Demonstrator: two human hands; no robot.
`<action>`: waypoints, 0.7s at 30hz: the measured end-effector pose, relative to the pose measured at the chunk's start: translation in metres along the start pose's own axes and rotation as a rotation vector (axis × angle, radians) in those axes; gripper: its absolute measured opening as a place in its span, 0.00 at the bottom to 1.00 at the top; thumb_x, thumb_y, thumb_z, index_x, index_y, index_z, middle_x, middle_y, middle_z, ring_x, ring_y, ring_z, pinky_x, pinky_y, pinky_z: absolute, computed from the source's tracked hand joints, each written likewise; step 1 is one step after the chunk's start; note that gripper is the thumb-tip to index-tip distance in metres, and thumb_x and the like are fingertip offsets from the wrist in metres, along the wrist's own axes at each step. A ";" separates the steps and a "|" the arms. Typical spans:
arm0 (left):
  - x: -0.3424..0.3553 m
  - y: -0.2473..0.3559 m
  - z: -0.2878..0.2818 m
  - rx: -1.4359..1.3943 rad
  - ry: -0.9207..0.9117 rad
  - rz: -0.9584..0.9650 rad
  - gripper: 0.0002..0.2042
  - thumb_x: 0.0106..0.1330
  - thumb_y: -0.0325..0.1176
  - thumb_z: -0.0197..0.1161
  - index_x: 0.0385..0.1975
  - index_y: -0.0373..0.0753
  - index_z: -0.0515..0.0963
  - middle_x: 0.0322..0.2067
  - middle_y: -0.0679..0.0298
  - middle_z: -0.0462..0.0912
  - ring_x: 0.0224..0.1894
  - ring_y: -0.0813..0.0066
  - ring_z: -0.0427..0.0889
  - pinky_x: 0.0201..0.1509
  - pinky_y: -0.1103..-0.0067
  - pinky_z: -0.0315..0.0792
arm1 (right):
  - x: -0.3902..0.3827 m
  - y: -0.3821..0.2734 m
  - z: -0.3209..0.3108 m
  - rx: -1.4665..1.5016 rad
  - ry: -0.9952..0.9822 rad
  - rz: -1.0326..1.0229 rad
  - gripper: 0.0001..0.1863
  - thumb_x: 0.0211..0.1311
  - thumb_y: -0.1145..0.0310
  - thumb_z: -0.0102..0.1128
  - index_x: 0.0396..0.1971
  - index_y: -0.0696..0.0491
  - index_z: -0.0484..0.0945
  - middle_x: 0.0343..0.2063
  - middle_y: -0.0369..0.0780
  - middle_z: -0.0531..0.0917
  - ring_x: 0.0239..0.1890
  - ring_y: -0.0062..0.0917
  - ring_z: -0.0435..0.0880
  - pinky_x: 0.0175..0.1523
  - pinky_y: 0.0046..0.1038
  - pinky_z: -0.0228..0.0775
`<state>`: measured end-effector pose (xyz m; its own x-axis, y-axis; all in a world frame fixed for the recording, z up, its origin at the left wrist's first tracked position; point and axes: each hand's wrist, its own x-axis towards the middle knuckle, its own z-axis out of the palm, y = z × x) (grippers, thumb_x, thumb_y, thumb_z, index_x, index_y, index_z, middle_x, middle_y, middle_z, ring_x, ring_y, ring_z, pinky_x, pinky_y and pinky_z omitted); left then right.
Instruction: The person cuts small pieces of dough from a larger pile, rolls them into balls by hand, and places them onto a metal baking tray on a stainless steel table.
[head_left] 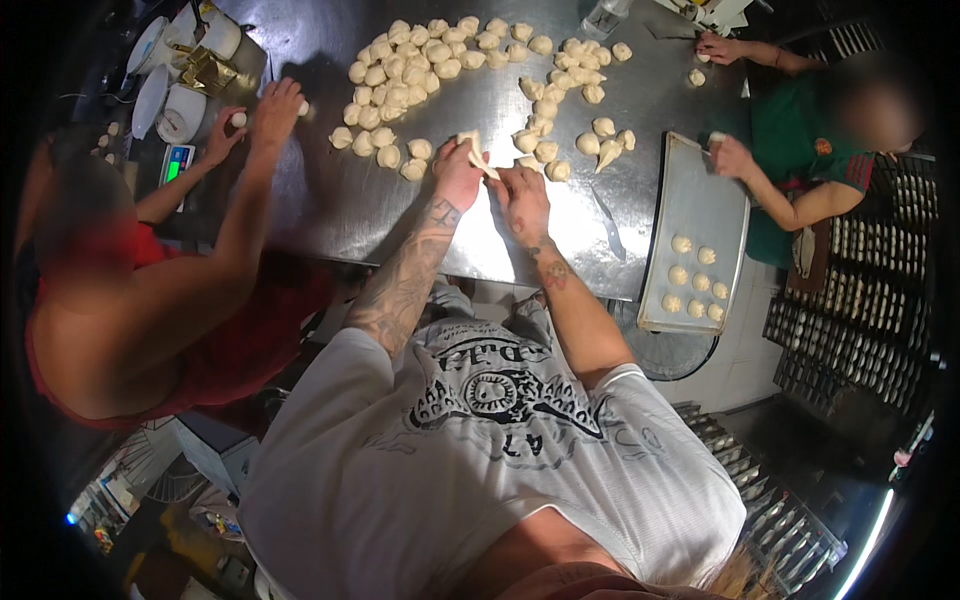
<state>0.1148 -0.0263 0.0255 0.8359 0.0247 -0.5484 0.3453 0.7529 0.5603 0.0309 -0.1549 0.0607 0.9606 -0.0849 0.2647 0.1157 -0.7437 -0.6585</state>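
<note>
A pale piece of dough [483, 160] is stretched between my two hands above the steel table [390, 215]. My left hand [458, 175] is closed around its upper end, which sticks out past the fingers. At the lower end, my right hand [523, 203] pinches the dough with bent fingers. Just beyond my hands lie many round dough pieces, in a large heap [400, 85] to the left and a looser group [545, 115] to the right. A thin blade [608, 222], perhaps a knife, rests on the table right of my right hand.
A metal tray [705, 180] with several shaped dough pieces overhangs the table's right edge. At the left, a co-worker in red [210, 300] handles small dough balls near a scale [177, 163]. Another co-worker in green [785, 130] reaches over the tray. Racks [850, 290] stand behind.
</note>
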 end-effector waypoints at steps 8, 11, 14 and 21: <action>-0.038 0.123 0.022 0.908 -0.167 0.687 0.16 0.79 0.31 0.60 0.62 0.37 0.69 0.53 0.57 0.79 0.51 0.66 0.82 0.57 0.69 0.79 | -0.098 0.057 -0.115 -0.052 0.016 -0.013 0.16 0.66 0.65 0.71 0.48 0.57 0.83 0.43 0.48 0.83 0.48 0.47 0.80 0.54 0.43 0.74; -0.059 0.073 -0.055 1.459 -0.462 0.701 0.27 0.72 0.37 0.69 0.68 0.35 0.70 0.52 0.49 0.86 0.58 0.50 0.84 0.64 0.61 0.78 | -0.156 0.096 -0.125 -0.033 -0.178 0.312 0.17 0.72 0.61 0.67 0.51 0.57 0.80 0.43 0.53 0.85 0.44 0.48 0.87 0.49 0.44 0.80; -0.098 0.039 -0.097 1.900 -0.678 0.615 0.30 0.66 0.56 0.72 0.56 0.36 0.82 0.51 0.54 0.86 0.56 0.53 0.84 0.62 0.58 0.75 | -0.135 0.080 -0.112 -0.202 -0.094 0.180 0.19 0.68 0.65 0.67 0.54 0.57 0.79 0.41 0.52 0.85 0.44 0.50 0.85 0.50 0.47 0.78; -0.095 -0.027 -0.058 1.944 -0.639 1.026 0.10 0.76 0.35 0.59 0.47 0.40 0.84 0.43 0.63 0.85 0.50 0.61 0.84 0.54 0.62 0.73 | -0.064 0.031 -0.060 0.146 -0.018 -0.285 0.17 0.61 0.80 0.61 0.50 0.53 0.85 0.35 0.47 0.84 0.39 0.47 0.83 0.46 0.47 0.77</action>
<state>0.0016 -0.0112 0.0261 0.7894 -0.5816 0.1961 -0.6087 -0.7006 0.3724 -0.0423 -0.2118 0.0654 0.8885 0.1257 0.4413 0.4144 -0.6328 -0.6541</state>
